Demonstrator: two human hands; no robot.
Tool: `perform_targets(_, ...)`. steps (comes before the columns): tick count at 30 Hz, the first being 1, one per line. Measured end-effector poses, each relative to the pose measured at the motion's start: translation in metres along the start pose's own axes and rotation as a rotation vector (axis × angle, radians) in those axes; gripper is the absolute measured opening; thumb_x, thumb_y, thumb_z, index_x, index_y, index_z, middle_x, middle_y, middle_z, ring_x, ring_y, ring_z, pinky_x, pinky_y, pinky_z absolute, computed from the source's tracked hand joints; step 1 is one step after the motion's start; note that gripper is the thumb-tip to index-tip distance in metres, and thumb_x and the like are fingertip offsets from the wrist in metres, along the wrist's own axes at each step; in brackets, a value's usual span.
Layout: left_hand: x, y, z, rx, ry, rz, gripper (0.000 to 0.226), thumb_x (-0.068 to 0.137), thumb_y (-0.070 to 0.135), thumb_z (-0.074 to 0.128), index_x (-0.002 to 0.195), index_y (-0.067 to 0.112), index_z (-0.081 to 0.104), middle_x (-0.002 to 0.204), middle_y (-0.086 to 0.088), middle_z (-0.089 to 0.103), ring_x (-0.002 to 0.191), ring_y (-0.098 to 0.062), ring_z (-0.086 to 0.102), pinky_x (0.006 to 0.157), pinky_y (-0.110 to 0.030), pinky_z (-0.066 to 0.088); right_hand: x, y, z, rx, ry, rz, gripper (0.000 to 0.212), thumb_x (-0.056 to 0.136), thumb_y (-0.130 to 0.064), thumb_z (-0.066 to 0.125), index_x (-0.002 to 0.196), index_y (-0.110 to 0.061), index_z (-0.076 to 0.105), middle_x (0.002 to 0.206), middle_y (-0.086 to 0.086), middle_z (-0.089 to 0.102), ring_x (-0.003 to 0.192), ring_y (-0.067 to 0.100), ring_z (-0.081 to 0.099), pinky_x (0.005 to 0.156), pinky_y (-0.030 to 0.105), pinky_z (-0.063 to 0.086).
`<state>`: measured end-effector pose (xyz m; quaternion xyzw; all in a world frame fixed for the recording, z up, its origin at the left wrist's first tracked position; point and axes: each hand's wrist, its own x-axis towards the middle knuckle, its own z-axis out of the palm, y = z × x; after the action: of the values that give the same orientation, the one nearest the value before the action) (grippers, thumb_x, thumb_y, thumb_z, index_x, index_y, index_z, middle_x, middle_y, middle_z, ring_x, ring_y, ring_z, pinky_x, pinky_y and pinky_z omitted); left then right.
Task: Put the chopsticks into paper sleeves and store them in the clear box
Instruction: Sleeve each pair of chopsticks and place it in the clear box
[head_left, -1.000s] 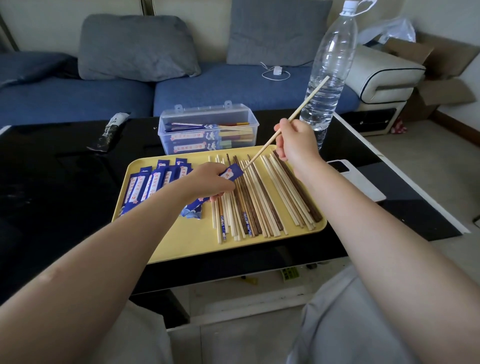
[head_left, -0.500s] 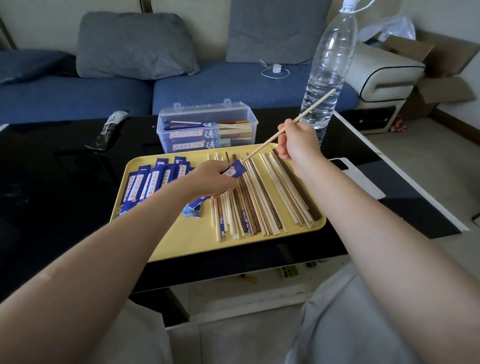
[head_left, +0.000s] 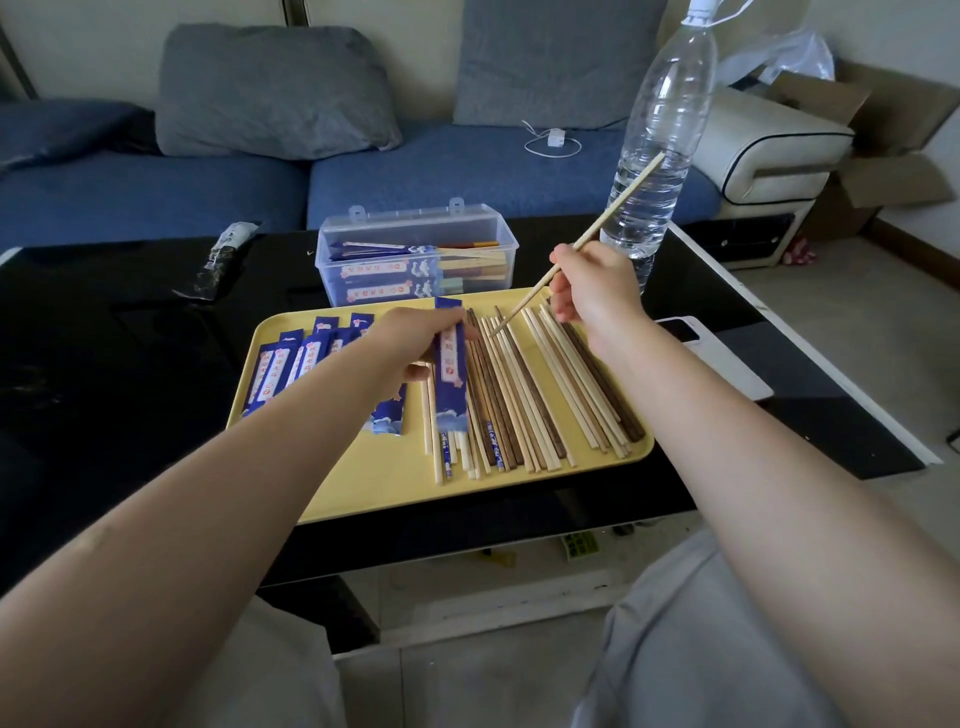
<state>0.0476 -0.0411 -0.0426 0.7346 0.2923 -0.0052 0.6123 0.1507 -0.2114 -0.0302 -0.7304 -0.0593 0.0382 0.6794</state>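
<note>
Left hand (head_left: 410, 343): fingers curled round a blue paper sleeve (head_left: 450, 371), lifted over the loose chopsticks (head_left: 535, 395).
Right hand (head_left: 592, 291): fingers pinch one pale chopstick (head_left: 618, 200), tip angled down-left.
Tray (head_left: 363, 483): yellow, on the black worktop (head_left: 104, 338).
Clear box (head_left: 418, 252): just beyond the tray, open, sleeved pairs inside.

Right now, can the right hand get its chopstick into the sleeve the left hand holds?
Probably yes: the right hand grips the chopstick, its tip near the sleeve held by the left hand, nothing between.
</note>
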Motion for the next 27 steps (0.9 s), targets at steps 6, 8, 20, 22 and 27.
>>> perform_targets(6,-0.004,0.003,-0.009,-0.527,0.013,-0.025,0.018,0.099,0.02,0.059,0.108,0.006,0.064,0.081,-0.008,0.065,0.054,-0.008,0.056,0.047,-0.016,0.045,-0.004,-0.002,0.006,-0.064,-0.233,0.004,0.011,0.102,-0.018,0.057,0.107,-0.016,0.067,0.096,0.01,0.074,0.079,0.024,0.076,0.069,0.032,0.062)
perform_targets(8,-0.006,0.005,-0.006,-0.596,0.058,-0.034,0.015,0.098,0.016,0.062,0.107,0.005,0.059,0.084,-0.011,0.07,0.062,-0.013,0.067,0.057,-0.02,0.056,-0.005,0.001,0.007,-0.14,-0.319,0.013,0.013,0.101,-0.022,0.06,0.109,-0.015,0.068,0.099,0.009,0.074,0.085,0.022,0.076,0.074,0.035,0.063)
perform_targets(20,0.005,-0.003,-0.003,0.752,0.337,0.761,0.047,0.095,0.04,0.06,0.14,0.029,0.051,0.143,0.004,0.054,0.134,-0.019,0.043,0.111,-0.046,0.032,-0.009,0.002,0.009,-0.096,-0.369,0.127,0.019,0.093,0.002,0.065,0.111,-0.004,0.061,0.1,0.019,0.07,0.071,0.015,0.072,0.065,0.025,0.058)
perform_targets(22,0.005,-0.002,0.004,0.918,0.247,0.865,0.038,0.099,0.044,0.051,0.134,0.028,0.056,0.134,0.004,0.061,0.127,-0.019,0.049,0.109,-0.045,0.03,-0.01,0.002,0.01,-0.058,-0.4,0.146,0.019,0.094,0.004,0.063,0.111,-0.003,0.061,0.093,0.017,0.071,0.067,0.014,0.071,0.062,0.023,0.056)
perform_targets(27,0.005,-0.007,0.009,0.918,0.193,0.928,0.028,0.103,0.031,0.047,0.123,0.018,0.062,0.106,-0.002,0.065,0.097,-0.019,0.059,0.089,-0.039,0.048,-0.011,0.001,0.011,0.027,-0.456,0.189,0.012,0.096,-0.001,0.062,0.108,-0.005,0.063,0.085,0.014,0.072,0.067,0.014,0.071,0.06,0.022,0.057)
